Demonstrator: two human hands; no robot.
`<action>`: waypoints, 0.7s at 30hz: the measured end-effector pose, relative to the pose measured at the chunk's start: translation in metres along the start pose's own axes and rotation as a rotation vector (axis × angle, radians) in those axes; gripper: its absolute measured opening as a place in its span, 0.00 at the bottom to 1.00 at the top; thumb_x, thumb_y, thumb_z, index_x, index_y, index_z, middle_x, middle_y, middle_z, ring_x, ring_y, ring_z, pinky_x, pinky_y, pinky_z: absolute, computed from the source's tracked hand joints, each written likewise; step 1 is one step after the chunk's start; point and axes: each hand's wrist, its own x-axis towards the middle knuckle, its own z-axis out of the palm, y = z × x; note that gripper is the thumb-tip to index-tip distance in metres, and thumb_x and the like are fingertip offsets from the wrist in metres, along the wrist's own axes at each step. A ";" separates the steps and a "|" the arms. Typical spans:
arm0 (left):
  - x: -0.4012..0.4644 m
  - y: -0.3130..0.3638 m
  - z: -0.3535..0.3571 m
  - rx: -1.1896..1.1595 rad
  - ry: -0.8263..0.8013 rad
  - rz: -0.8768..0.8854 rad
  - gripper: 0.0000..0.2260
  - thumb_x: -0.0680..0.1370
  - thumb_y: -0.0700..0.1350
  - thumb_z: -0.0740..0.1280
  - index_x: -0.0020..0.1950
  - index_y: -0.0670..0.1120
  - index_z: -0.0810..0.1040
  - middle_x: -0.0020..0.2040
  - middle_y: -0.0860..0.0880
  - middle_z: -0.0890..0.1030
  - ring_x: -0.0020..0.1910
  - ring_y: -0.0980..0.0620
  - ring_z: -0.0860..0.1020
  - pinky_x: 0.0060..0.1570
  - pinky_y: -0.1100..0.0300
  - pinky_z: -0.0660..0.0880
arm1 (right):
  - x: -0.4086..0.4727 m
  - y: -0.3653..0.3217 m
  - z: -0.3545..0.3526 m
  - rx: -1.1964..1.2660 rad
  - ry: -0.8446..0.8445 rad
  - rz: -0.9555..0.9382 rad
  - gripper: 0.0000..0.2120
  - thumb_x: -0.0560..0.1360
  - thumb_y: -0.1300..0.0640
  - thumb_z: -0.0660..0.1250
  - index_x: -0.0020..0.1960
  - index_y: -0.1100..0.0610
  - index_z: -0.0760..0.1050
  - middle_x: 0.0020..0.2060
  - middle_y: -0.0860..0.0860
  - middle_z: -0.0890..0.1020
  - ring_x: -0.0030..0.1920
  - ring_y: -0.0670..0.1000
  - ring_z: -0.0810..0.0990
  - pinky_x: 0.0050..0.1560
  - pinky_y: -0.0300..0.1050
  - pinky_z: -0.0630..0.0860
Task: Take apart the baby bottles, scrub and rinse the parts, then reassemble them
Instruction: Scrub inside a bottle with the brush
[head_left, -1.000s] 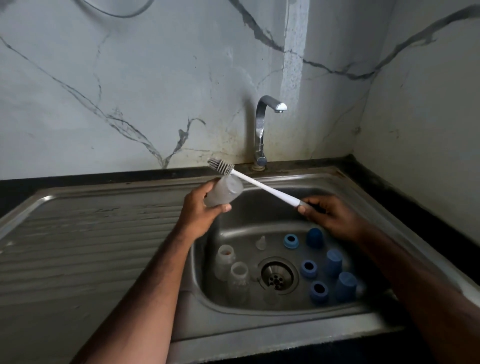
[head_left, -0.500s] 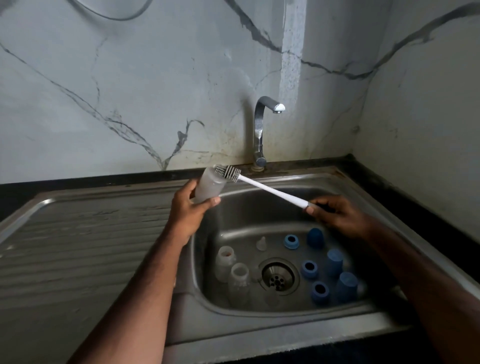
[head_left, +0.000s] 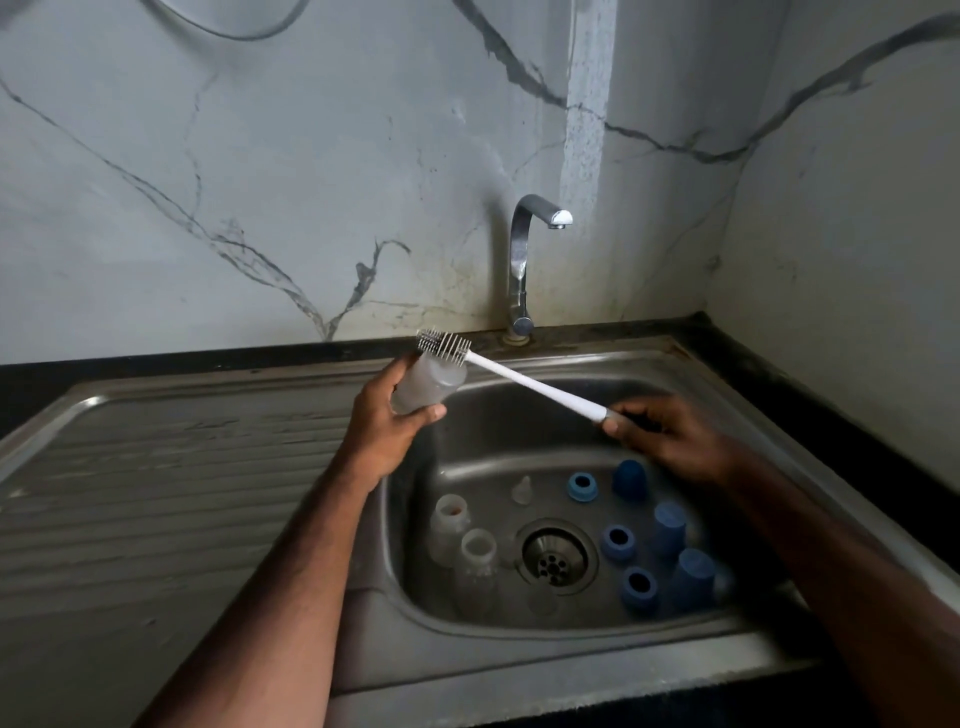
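Translucent plastic marks the bottle body (head_left: 425, 383) I am working on; my left hand (head_left: 387, 427) holds it above the left rim of the sink basin (head_left: 582, 631), fingers (head_left: 428, 413) curled round its lower half and clamped on it. The bottle's long axis tilts up and away from me, with the top end near the back rim of the sink.

My right hand (head_left: 670, 434) grips the dark end of the bottle brush (head_left: 540, 387), fingers closed round the handle. The white shaft runs up and to the left from that hand, and the bristle head (head_left: 443, 347) sits at the bottle's upper end, touching it or just beside it; I cannot tell whether the bristles are inside the mouth or lying across the rim.

Governing relation: the brush shaft crosses the bottle axis at an angle instead of lying along it. In my judgement, the next move requires bringing the two axes into line, either by swinging the right hand round or by turning the bottle mouth toward it, before the head can travel down the bore.

Two more bottle bodies (head_left: 465, 545) stand in the basin left of the drain (head_left: 555, 557), with blue collars and caps (head_left: 670, 525) to its right. The tap (head_left: 524, 260) shows no water running.
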 end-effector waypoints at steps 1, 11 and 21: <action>0.001 -0.001 -0.001 0.007 0.005 0.003 0.32 0.62 0.53 0.78 0.66 0.52 0.77 0.60 0.49 0.82 0.59 0.44 0.80 0.60 0.45 0.76 | -0.001 0.002 -0.001 0.003 -0.003 0.005 0.14 0.78 0.41 0.63 0.54 0.48 0.82 0.45 0.52 0.84 0.46 0.53 0.83 0.48 0.55 0.80; 0.000 0.000 0.000 -0.041 0.012 0.010 0.31 0.63 0.46 0.79 0.65 0.54 0.76 0.60 0.50 0.81 0.58 0.47 0.79 0.55 0.56 0.76 | -0.002 0.002 -0.003 -0.002 0.000 0.009 0.14 0.77 0.44 0.64 0.54 0.50 0.82 0.44 0.54 0.83 0.45 0.55 0.82 0.50 0.61 0.80; -0.003 0.012 -0.003 -0.250 0.044 -0.049 0.27 0.62 0.51 0.80 0.57 0.63 0.75 0.58 0.44 0.82 0.54 0.46 0.81 0.46 0.55 0.78 | -0.005 -0.002 -0.006 0.014 0.009 0.016 0.15 0.77 0.43 0.63 0.53 0.51 0.81 0.42 0.53 0.83 0.42 0.52 0.82 0.45 0.51 0.79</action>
